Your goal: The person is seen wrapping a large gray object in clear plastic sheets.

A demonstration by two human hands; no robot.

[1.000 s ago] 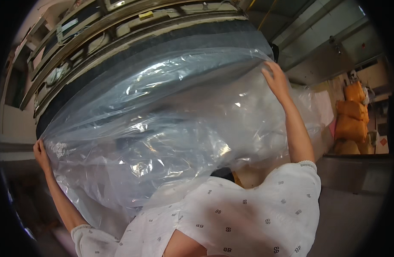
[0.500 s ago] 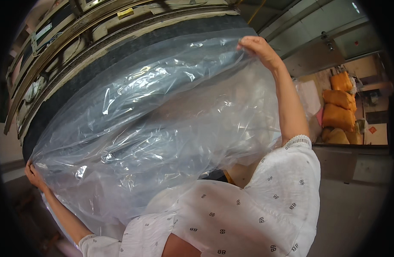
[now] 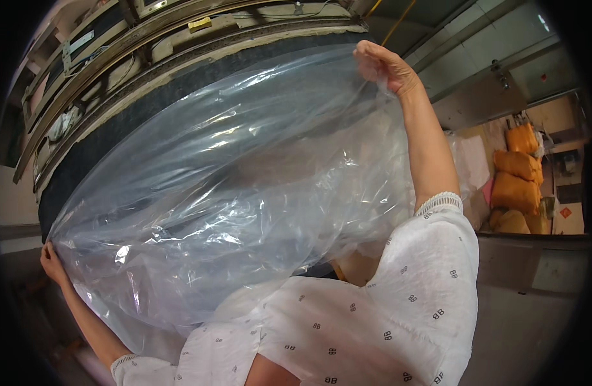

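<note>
A large clear plastic sheet hangs stretched between my hands, wrinkled and shiny, in front of my body. At the far left, my left hand is closed on the sheet's gathered corner. My right hand is raised at the upper right, with its fingers bent over the sheet's upper right edge and some film bunched at the palm. Behind the film lies a dark flat surface, partly seen through it.
Beyond the dark surface runs a machine frame with long metal rails and a small yellow block. Orange sacks are stacked at the right. A grey panel wall stands at the upper right.
My right hand has moved slightly up, and its fingers have shifted from a pinch to a more spread curl. The sheet's upper part is pulled smoother. My left hand keeps its hold.
</note>
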